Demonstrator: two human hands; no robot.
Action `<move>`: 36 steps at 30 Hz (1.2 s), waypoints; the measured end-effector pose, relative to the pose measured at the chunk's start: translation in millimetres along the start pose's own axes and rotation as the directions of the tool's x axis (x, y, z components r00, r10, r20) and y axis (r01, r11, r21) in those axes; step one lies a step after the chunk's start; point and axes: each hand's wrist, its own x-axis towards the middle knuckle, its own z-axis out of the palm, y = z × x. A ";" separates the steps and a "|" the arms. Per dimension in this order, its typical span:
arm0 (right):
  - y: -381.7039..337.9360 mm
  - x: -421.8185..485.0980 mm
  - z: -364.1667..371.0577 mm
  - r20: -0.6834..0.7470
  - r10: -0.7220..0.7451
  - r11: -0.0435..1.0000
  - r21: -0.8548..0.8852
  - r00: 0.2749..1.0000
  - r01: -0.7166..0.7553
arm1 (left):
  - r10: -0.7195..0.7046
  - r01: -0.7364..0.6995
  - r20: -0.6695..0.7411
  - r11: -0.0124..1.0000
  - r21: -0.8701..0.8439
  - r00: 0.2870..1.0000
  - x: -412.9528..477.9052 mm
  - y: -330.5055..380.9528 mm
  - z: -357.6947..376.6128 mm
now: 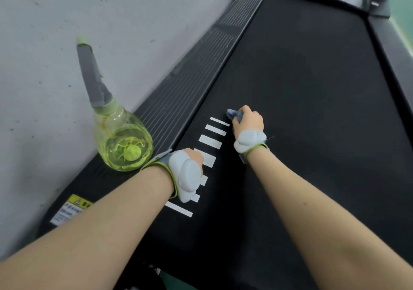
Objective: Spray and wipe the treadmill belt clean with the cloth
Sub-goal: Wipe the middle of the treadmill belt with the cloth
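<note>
On belt, right hand gripping cloth, warning label (print unreadable)

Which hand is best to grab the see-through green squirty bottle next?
Left, probably. The left hand rests on the black treadmill belt close beside the translucent green plastic spray bottle, while the right hand is farther away, gripping the crumpled blue-grey cloth.

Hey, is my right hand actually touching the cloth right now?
Touching. The head view shows the right hand gripping the blue cloth on the treadmill belt.
</note>
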 end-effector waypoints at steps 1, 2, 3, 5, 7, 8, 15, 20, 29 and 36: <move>-10.1 5.2 4.2 0.007 0.044 0.999 0.006 0.999 -0.044 | 0.004 -0.004 -0.014 1.000 -0.015 1.000 2.7 1.1 -0.1; -19.9 6.8 9.1 0.017 0.055 0.998 0.003 0.998 -0.055 | 0.013 -0.013 0.000 0.999 0.029 1.000 1.3 3.4 -1.7; -29.0 5.2 13.9 0.033 0.044 0.999 -0.005 0.998 -0.044 | 0.020 -0.020 -0.001 0.999 0.038 1.000 0.6 5.1 -2.4; -43.7 -4.6 21.8 0.076 -0.031 0.999 -0.026 0.997 0.033 | 0.004 -0.008 0.034 0.993 0.118 0.999 -1.4 8.0 -6.6; -49.6 -11.6 23.4 0.119 -0.108 0.992 -0.046 0.987 0.114 | -0.009 -0.001 0.065 0.987 0.163 0.998 -1.8 10.9 -7.0; -51.1 -13.6 22.6 0.144 -0.147 0.987 -0.047 0.979 0.155 | -0.019 0.005 0.077 0.983 0.182 0.997 -2.9 11.2 -6.3; -59.2 -33.8 20.1 0.307 -0.336 0.933 -0.021 0.890 0.360 | -0.028 0.024 0.013 0.970 0.241 1.000 -3.1 16.8 -2.5; -19.0 -18.2 4.0 0.191 -0.161 0.973 -0.134 0.968 0.188 | -0.069 0.052 0.051 0.958 0.284 0.996 8.3 21.3 -4.1; 119.6 -16.6 -72.4 -0.107 0.329 0.914 -0.213 0.938 -0.345 | -0.114 0.109 0.005 0.956 0.271 0.993 12.8 23.5 -1.0; 66.0 -17.0 -49.9 -0.019 0.291 0.951 -0.102 0.957 -0.291 | -0.132 0.130 -0.009 0.967 0.218 0.991 5.6 14.5 -1.2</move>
